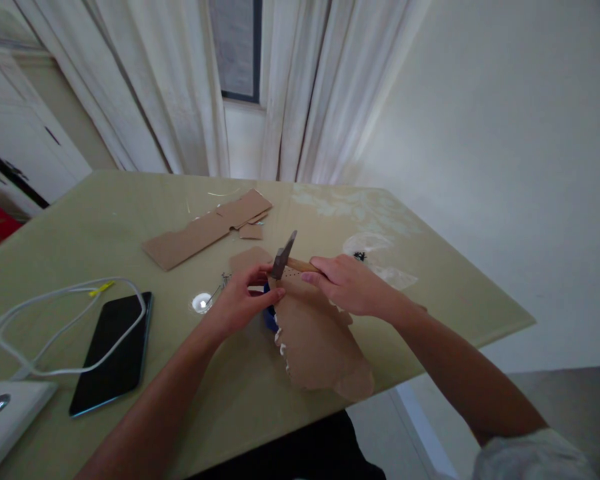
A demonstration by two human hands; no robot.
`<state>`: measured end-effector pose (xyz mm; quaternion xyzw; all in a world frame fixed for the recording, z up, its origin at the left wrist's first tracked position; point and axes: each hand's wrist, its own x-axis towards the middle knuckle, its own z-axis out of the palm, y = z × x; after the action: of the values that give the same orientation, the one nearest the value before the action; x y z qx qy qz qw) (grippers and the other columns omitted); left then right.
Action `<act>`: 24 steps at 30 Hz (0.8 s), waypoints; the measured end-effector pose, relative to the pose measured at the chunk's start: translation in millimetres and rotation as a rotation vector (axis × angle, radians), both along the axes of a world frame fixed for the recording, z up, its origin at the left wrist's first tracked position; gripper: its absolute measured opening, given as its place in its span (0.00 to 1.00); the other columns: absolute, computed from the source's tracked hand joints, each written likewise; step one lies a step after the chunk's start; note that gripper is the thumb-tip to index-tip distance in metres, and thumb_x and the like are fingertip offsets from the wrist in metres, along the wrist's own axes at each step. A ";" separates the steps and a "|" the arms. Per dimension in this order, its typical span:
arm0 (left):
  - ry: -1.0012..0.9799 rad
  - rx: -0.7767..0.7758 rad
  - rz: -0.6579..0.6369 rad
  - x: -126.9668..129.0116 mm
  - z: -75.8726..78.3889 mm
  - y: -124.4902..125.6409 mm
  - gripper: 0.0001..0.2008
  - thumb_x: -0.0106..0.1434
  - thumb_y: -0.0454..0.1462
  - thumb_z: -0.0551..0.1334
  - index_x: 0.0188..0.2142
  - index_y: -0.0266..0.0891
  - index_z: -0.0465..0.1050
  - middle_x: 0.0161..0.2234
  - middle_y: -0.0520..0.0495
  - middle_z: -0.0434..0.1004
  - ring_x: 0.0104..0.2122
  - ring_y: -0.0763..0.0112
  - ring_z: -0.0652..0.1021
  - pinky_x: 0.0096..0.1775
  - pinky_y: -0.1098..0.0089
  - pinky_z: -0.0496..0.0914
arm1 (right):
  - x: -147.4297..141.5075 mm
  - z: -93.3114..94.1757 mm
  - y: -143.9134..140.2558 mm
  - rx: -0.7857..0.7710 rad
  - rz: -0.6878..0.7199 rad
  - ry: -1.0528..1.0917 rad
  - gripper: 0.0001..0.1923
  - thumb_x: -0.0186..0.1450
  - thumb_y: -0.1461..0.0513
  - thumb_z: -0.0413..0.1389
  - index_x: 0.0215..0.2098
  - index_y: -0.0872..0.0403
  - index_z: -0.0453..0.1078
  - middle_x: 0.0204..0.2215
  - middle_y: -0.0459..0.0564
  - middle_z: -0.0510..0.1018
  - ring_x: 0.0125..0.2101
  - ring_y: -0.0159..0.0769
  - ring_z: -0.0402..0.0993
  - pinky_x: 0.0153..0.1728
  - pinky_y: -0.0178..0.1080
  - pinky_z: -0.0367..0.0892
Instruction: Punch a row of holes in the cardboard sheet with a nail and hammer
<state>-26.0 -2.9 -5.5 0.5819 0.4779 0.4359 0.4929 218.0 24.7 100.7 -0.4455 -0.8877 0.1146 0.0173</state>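
A brown cardboard piece [320, 340] with rounded outlines and white lacing along its left edge lies near the table's front edge. Small holes dot its far end. My right hand [353, 283] is closed around the wooden handle of a hammer [281, 260], whose metal head sits low over that far end. Beside the head, my left hand [243, 297] grips the cardboard's left edge with thumb and forefinger; whether a small nail is also between them cannot be seen. Under the edge shows part of a blue object [270, 319], mostly covered.
Further back lie a long cardboard strip [207, 230] and smaller scraps [251, 231]. Left of my hand are a small shiny round dish [202, 303] and metal nails [225, 280]. Clear plastic bags [393, 275] with small black pieces [360, 256] lie right. A tablet [113, 353] and white cable [55, 293] occupy the left.
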 end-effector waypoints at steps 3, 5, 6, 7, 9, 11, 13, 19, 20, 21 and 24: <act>0.002 -0.006 -0.015 -0.6 -1.6 0.4 0.26 0.58 0.51 0.75 0.52 0.43 0.80 0.52 0.40 0.87 0.53 0.48 0.84 0.48 0.53 0.82 | 0.2 -1.1 -0.6 -0.004 -0.023 0.018 0.22 0.83 0.49 0.48 0.38 0.53 0.72 0.29 0.49 0.78 0.30 0.36 0.69 0.33 0.40 0.51; 0.000 -0.006 -0.020 -1.1 -2.6 0.5 0.25 0.59 0.51 0.75 0.52 0.43 0.80 0.52 0.40 0.87 0.54 0.48 0.84 0.48 0.53 0.82 | 0.0 -1.9 -0.9 -0.005 -0.024 -0.002 0.22 0.83 0.49 0.48 0.39 0.53 0.73 0.30 0.50 0.79 0.31 0.37 0.70 0.33 0.40 0.51; 0.000 -0.006 -0.018 -1.2 -2.9 0.5 0.25 0.59 0.50 0.76 0.52 0.43 0.80 0.52 0.40 0.86 0.54 0.48 0.84 0.49 0.54 0.81 | -0.2 -2.1 -1.0 -0.009 -0.019 -0.016 0.22 0.83 0.49 0.48 0.39 0.53 0.73 0.30 0.50 0.79 0.31 0.37 0.71 0.33 0.41 0.50; 0.001 -0.007 -0.017 -1.2 -2.9 0.4 0.25 0.59 0.50 0.75 0.52 0.42 0.80 0.52 0.39 0.86 0.54 0.48 0.84 0.49 0.54 0.81 | -0.3 -2.3 -1.0 -0.013 -0.013 -0.026 0.22 0.83 0.49 0.48 0.39 0.53 0.73 0.30 0.50 0.79 0.31 0.37 0.71 0.33 0.41 0.50; 0.003 -0.008 -0.013 -1.1 -2.3 0.1 0.25 0.59 0.51 0.75 0.52 0.42 0.80 0.52 0.39 0.86 0.54 0.48 0.84 0.48 0.54 0.81 | -0.4 -2.3 -1.1 -0.017 -0.010 -0.020 0.21 0.83 0.50 0.49 0.39 0.53 0.73 0.30 0.50 0.79 0.31 0.37 0.71 0.33 0.40 0.50; -0.002 -0.006 -0.014 -0.7 -1.2 -0.3 0.26 0.59 0.51 0.75 0.52 0.42 0.79 0.51 0.39 0.86 0.53 0.48 0.84 0.48 0.54 0.81 | -0.5 -2.2 -1.2 -0.018 -0.018 0.001 0.22 0.83 0.50 0.49 0.38 0.53 0.72 0.29 0.49 0.78 0.31 0.37 0.70 0.33 0.40 0.51; -0.003 -0.001 -0.014 -0.4 -0.1 -0.6 0.26 0.59 0.51 0.76 0.52 0.42 0.80 0.51 0.40 0.87 0.53 0.48 0.84 0.47 0.55 0.81 | -1.2 -2.4 -1.6 -0.014 -0.028 -0.001 0.22 0.83 0.50 0.48 0.38 0.53 0.72 0.30 0.49 0.78 0.31 0.37 0.71 0.33 0.40 0.51; 0.006 0.007 -0.006 -0.6 -0.7 0.0 0.25 0.59 0.51 0.76 0.51 0.43 0.80 0.50 0.40 0.87 0.52 0.48 0.85 0.47 0.55 0.82 | -3.0 -3.3 -2.8 -0.021 -0.012 -0.039 0.21 0.83 0.50 0.48 0.40 0.53 0.73 0.31 0.51 0.80 0.33 0.38 0.72 0.33 0.40 0.51; 0.006 0.004 -0.010 -0.6 -0.9 0.2 0.25 0.59 0.51 0.75 0.52 0.43 0.80 0.50 0.40 0.87 0.52 0.48 0.85 0.47 0.54 0.81 | -2.7 -3.6 -2.7 -0.017 -0.016 -0.028 0.21 0.83 0.50 0.48 0.39 0.53 0.73 0.31 0.50 0.80 0.33 0.38 0.72 0.33 0.40 0.52; 0.007 0.003 -0.014 -0.5 -1.0 0.4 0.25 0.60 0.50 0.75 0.52 0.43 0.80 0.50 0.40 0.87 0.52 0.49 0.85 0.47 0.54 0.81 | -2.4 -4.0 -2.5 -0.013 -0.024 -0.022 0.22 0.83 0.50 0.48 0.39 0.53 0.73 0.31 0.50 0.80 0.33 0.38 0.73 0.34 0.40 0.52; 0.002 0.008 -0.016 0.1 -0.4 0.4 0.25 0.59 0.50 0.75 0.52 0.42 0.80 0.50 0.39 0.87 0.52 0.49 0.85 0.47 0.55 0.81 | -1.6 -6.5 -1.7 -0.008 -0.026 -0.045 0.22 0.83 0.50 0.47 0.40 0.53 0.73 0.32 0.51 0.81 0.33 0.39 0.73 0.34 0.40 0.52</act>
<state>-25.8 -2.4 -5.9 0.5881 0.4721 0.4332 0.4936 216.4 23.0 94.3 -0.4593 -0.8817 0.1078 -0.0032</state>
